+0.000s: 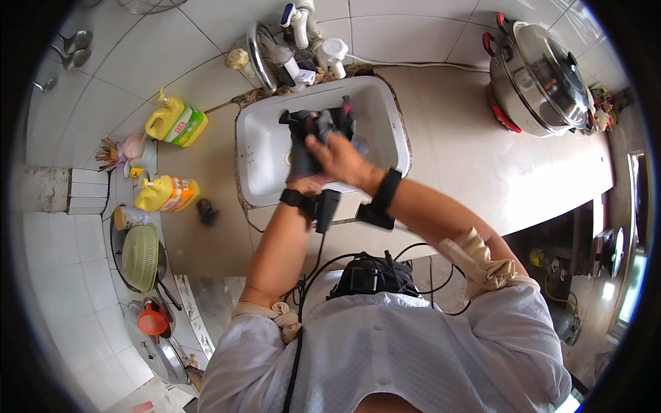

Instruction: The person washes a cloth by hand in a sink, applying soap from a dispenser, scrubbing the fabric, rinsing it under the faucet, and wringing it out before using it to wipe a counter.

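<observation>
Over the white sink basin (258,137), both hands work close together on a dark cloth item (305,155), grey and black with a small pinkish-red part. The fabric covers most of my left hand (309,181), so its fingers are hidden; only the area near the wrist shows. My right hand (343,157) presses against the cloth from the right, thumb on top, its fingertips blurred and partly covered by a grey fold. Black straps circle both wrists, each with a dark box. Part of the cloth spreads towards the back of the basin.
Behind the sink stand a curved metal faucet (258,57) and a blue-handled valve (295,23). Two yellow pump bottles (178,124) and a dark scrubber (207,211) are on the left counter. A green colander (140,258) sits farther left. A lidded steel pot (537,82) stands back right.
</observation>
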{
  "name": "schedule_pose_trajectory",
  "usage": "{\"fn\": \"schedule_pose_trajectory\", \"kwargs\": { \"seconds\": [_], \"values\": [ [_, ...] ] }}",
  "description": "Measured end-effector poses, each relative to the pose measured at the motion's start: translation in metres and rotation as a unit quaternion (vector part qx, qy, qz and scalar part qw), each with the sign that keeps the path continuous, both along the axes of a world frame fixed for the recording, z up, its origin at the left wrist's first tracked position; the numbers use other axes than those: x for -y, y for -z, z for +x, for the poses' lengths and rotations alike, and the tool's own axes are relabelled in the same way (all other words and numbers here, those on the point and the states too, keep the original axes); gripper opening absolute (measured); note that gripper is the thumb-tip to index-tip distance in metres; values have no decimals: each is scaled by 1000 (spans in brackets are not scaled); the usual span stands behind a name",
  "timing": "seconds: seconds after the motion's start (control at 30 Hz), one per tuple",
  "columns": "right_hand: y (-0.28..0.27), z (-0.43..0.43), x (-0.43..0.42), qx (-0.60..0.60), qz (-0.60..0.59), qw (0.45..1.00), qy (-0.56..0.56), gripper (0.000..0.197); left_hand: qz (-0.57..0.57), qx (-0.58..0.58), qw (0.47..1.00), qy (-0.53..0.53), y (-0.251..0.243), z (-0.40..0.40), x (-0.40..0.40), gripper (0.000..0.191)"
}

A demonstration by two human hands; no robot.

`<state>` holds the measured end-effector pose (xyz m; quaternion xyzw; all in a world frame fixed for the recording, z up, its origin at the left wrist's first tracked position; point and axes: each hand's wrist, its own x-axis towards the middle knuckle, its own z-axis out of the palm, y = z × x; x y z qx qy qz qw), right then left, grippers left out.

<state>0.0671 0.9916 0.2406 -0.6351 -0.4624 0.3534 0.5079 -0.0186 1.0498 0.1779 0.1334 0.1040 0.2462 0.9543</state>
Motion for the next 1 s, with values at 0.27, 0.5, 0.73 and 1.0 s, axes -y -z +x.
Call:
{"fn": "schedule_pose_trajectory", "kwargs": {
  "seconds": [0.27,0.5,0.73,1.0],
  "values": [
    [18,-15,-16,115,138,983,49,28,-18,-84,994,65,-2,-17,-30,36],
    [21,-8,-25,136,142,979,59,28,11,-29,1000,-6,18,4,-31,43],
    [20,-10,-29,119,88,985,87,34,-29,85,991,101,2,9,-46,44],
    [33,84,-27,-181,-61,951,242,35,-37,57,994,87,-25,10,-50,41]
  ]
}}
